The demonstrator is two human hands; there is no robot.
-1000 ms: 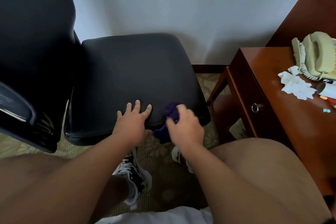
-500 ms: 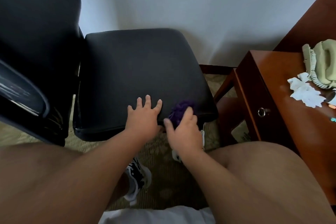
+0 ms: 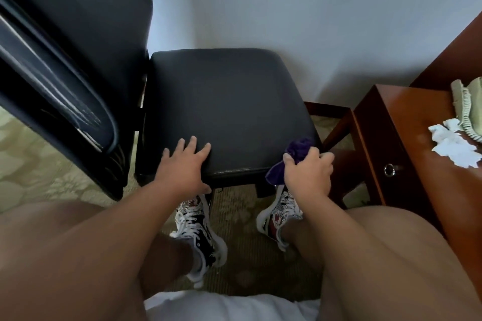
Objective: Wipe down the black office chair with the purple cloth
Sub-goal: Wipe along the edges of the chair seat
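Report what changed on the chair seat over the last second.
The right hand, gripping the purple cloth, slid right along the front edge of the seat to its corner, away from the left hand, which stayed resting on that edge.

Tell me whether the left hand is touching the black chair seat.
Touching. The head view shows the left hand lying on the front edge of the chair seat, fingers spread flat on top.

No readable text, label, brand or number shows anywhere.
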